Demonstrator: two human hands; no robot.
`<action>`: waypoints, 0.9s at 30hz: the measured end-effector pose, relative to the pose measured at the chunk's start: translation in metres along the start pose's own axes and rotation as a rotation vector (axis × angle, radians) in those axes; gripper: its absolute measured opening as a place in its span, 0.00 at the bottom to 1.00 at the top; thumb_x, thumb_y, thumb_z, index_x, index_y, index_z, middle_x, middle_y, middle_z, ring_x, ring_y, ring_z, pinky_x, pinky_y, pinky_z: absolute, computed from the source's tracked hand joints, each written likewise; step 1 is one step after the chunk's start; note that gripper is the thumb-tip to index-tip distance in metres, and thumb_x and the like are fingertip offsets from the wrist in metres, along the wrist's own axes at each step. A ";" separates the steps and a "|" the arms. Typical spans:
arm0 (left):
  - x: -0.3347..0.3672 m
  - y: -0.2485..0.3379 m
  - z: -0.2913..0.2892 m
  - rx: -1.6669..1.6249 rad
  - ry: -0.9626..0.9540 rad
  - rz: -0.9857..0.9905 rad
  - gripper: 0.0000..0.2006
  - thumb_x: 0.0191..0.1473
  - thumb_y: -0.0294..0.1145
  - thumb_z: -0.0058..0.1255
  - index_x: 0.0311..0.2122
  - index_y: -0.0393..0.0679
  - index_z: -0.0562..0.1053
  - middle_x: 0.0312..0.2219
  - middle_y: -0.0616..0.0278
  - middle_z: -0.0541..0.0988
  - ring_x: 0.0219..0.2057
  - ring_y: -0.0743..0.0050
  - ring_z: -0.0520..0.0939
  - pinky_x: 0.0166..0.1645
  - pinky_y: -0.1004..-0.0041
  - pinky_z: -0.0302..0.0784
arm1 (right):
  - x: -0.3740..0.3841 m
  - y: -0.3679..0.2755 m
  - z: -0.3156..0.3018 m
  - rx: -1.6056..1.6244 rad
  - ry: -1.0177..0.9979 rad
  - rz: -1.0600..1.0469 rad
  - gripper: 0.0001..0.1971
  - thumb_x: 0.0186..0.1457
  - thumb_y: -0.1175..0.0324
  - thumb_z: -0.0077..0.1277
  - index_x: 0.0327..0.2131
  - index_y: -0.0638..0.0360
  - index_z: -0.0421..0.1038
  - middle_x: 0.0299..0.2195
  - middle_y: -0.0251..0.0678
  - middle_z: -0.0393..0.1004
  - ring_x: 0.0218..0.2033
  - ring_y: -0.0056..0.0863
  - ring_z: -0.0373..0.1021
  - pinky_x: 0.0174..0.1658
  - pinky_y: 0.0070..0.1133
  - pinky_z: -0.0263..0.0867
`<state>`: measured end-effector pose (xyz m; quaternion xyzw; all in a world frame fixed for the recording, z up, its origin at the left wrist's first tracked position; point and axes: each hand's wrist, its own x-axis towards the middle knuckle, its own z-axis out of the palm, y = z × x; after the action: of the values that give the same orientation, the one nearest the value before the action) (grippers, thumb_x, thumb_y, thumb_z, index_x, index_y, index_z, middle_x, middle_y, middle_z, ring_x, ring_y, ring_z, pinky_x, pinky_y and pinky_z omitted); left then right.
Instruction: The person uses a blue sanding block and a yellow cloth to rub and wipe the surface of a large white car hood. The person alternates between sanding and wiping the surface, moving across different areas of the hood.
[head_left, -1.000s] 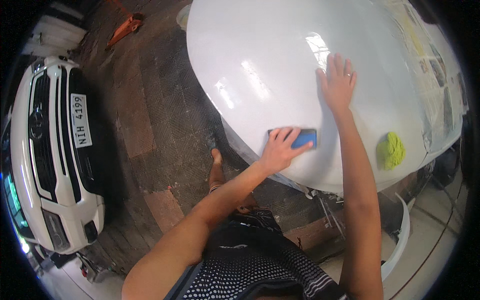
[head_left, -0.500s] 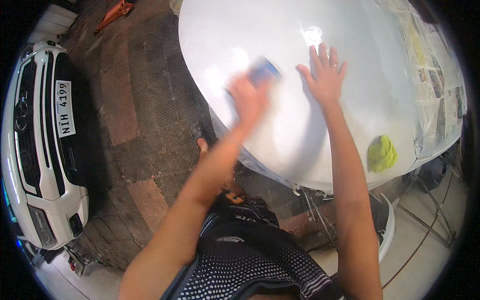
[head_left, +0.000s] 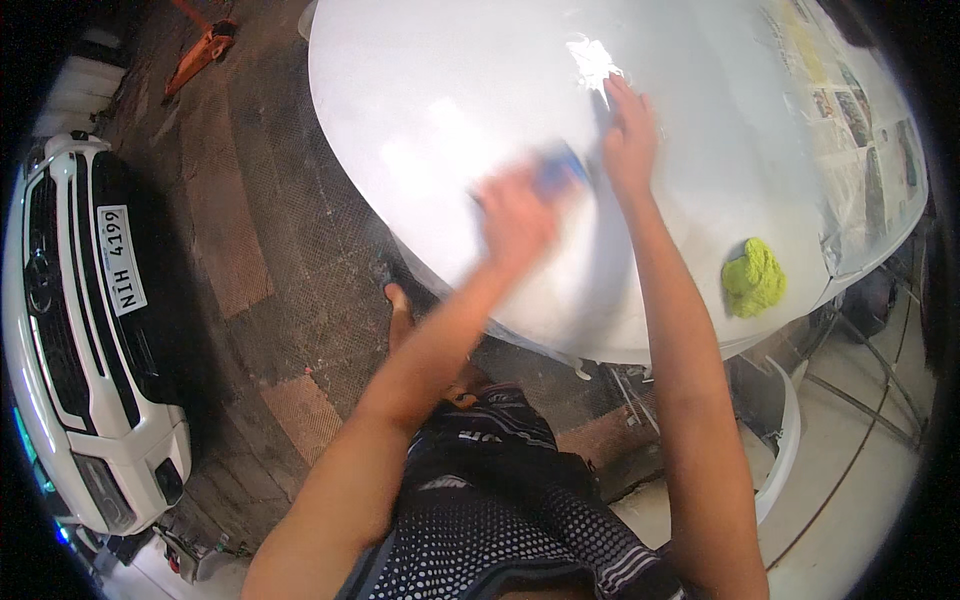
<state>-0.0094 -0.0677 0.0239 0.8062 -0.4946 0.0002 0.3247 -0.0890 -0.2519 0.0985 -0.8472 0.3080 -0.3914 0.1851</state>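
I see my left hand [head_left: 518,215] gripping the blue block [head_left: 562,172], fingers wrapped round it, over the white hood [head_left: 440,80]. Just right of it, my right hand [head_left: 630,145] has its fingers extended. 1 green cloth [head_left: 755,278] lies nearby.

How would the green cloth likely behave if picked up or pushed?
The green cloth is probably floppy, as it lies crumpled with soft folds. Its irregular bunched shape makes rolling unlikely. Pushed, it might slide, since the white panel looks smooth and glossy.

blurred blue block [head_left: 560,172], slanted in the left hand [head_left: 518,215], broad curved glossy white panel [head_left: 500,100] beneath
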 end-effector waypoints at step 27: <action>-0.039 -0.085 -0.023 0.000 0.245 -0.377 0.28 0.61 0.52 0.53 0.63 0.53 0.69 0.54 0.38 0.70 0.59 0.33 0.65 0.64 0.36 0.55 | 0.004 -0.018 0.022 -0.555 -0.213 -0.216 0.18 0.64 0.69 0.46 0.57 0.48 0.71 0.64 0.30 0.67 0.69 0.32 0.56 0.72 0.41 0.43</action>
<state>0.0460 0.0013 -0.0151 0.8782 -0.2921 0.0375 0.3769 -0.0634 -0.2396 0.0967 -0.9293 0.2903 -0.2190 -0.0645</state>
